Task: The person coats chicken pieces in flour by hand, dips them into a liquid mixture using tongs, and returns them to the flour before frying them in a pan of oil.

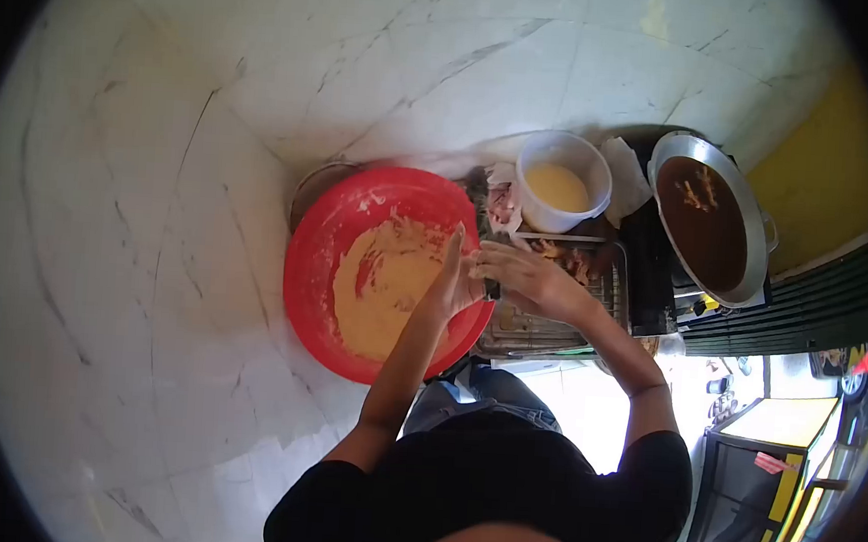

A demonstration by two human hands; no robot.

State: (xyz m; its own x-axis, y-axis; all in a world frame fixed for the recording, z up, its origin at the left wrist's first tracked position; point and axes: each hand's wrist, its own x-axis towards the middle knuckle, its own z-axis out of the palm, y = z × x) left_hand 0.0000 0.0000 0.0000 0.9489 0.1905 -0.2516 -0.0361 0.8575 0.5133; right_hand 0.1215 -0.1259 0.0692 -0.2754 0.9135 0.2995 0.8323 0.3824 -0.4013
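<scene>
Over the right rim of a large red basin point(305, 293) my two hands come together. My left hand point(455, 280) is upright with its fingers stretched out and the palm turned to the right. Opposite it, my right hand point(531, 280) has its fingers extended toward the left palm, at or very near touching. I see nothing held in either hand, though the gap between them is partly hidden. Pale flour point(391, 318) covers the basin's bottom, with a bare red patch showing through.
A white tub point(556, 219) of pale yellow batter stands right of the basin. Below it, browned fried pieces point(578, 265) lie on a wire rack point(529, 336). Farther right, a wide metal pan point(758, 253) holds brown oil with pieces frying. Marbled tiles point(212, 158) form the wall.
</scene>
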